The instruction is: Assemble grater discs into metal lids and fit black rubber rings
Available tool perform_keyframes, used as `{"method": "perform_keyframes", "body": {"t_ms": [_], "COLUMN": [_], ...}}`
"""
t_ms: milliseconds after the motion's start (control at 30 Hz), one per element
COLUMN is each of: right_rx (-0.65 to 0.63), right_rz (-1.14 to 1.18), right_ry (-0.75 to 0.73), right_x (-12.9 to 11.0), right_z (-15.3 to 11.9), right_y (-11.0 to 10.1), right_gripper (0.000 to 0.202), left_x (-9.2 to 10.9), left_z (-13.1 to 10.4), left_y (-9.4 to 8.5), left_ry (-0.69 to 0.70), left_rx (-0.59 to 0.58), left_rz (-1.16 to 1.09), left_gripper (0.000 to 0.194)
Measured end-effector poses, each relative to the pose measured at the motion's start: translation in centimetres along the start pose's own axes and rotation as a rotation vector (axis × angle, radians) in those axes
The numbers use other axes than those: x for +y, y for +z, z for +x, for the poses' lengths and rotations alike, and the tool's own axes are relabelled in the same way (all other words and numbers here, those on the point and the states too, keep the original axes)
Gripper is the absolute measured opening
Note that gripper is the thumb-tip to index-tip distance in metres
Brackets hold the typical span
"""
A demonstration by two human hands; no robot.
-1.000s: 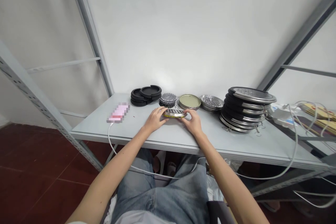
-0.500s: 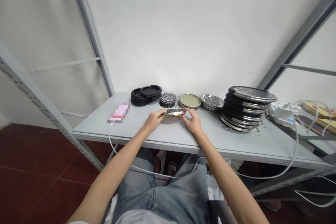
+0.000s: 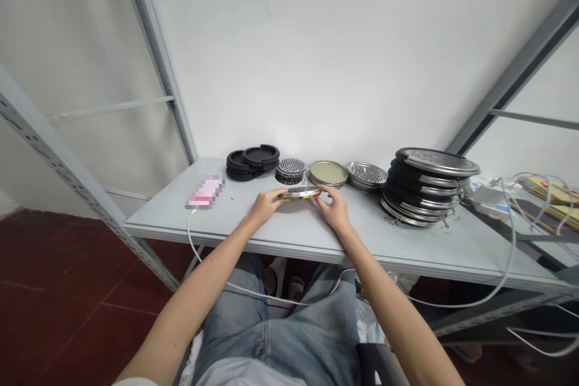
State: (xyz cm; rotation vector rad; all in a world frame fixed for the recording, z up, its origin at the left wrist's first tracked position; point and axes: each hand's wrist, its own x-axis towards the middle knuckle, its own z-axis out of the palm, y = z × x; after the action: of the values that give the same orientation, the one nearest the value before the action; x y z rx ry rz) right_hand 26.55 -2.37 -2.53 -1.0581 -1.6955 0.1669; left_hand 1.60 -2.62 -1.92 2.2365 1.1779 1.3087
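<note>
Between my two hands, a round flat metal grater disc (image 3: 300, 193) with a colourful rim is held just above the tabletop, near its middle. My left hand (image 3: 266, 205) grips the disc's left edge, fingers closed on it. On the opposite edge, my right hand (image 3: 333, 206) pinches it with thumb and fingers. Behind the disc stand a small pile of round spiky grater plates (image 3: 291, 167), a stack of pale-green-topped round lids (image 3: 328, 172) and a stack of perforated metal grater discs (image 3: 366, 174). The underside of the held disc is mostly hidden.
Black rings (image 3: 253, 163) lie stacked at the back left, near a blurred pink phone (image 3: 207, 192) with a white cable (image 3: 226, 284) hanging off the front edge. A tall stack of black-and-metal discs (image 3: 425, 190) stands at the right. Metal shelf posts flank the grey table (image 3: 181, 223).
The held disc has tilted slightly, showing more of its coloured rim. Both hands keep nearly the same place, and the view has shifted a little.
</note>
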Motion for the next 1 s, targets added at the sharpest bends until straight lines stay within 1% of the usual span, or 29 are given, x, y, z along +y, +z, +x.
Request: {"method": "perform_keyframes", "body": {"t_ms": [67, 133, 300, 367, 433, 533, 600, 700, 800, 900, 1000], "right_rx": [-0.004, -0.016, -0.083, -0.105, -0.124, -0.141, -0.129, -0.066, -0.01, 0.033, 0.072], "right_rz": [0.013, 0.031, 0.007, -0.024, -0.038, -0.057, -0.075, -0.056, 0.005, 0.028, -0.001], "right_ry": [-0.007, -0.026, -0.112, -0.155, -0.189, -0.196, -0.177, -0.151, -0.098, -0.052, -0.097], "right_x": [-0.2, -0.4, -1.1, -1.4, -1.7, -2.1, -2.2, -1.8, -1.0, -0.6, -0.9], "right_z": [0.0, -0.1, -0.1, -0.1, -0.1, -0.2, -0.2, -0.2, -0.2, -0.1, 0.0], "right_y": [0.0, -0.1, -0.4, -0.4, -0.5, -0.4, -0.3, -0.1, 0.0, -0.2, -0.4], "right_gripper": [0.031, 0.031, 0.023, 0.018, 0.015, 0.014, 0.017, 0.03, 0.04, 0.036, 0.026], "left_x": [0.0, 0.1, 1.2, 1.7, 1.9, 1.7, 1.6, 1.8, 2.3, 2.6, 2.3], "left_z": [0.0, 0.0, -0.1, -0.1, -0.1, -0.1, -0.1, -0.2, -0.3, -0.4, -0.3], "left_y": [0.0, 0.1, -0.1, -0.1, 0.0, 0.1, 0.1, -0.1, -0.4, -0.3, 0.0], "left_ry": [0.002, 0.033, 0.182, 0.242, 0.285, 0.314, 0.305, 0.245, 0.192, 0.155, 0.132], "left_rx": [-0.015, -0.026, -0.017, -0.027, -0.051, -0.083, -0.084, -0.056, -0.099, -0.168, -0.135], "left_rz": [0.027, 0.081, 0.236, 0.268, 0.283, 0.249, 0.197, 0.126, 0.093, 0.101, 0.151], "left_gripper": [0.03, 0.032, 0.048, 0.045, 0.037, 0.03, 0.029, 0.03, 0.031, 0.032, 0.034]}}
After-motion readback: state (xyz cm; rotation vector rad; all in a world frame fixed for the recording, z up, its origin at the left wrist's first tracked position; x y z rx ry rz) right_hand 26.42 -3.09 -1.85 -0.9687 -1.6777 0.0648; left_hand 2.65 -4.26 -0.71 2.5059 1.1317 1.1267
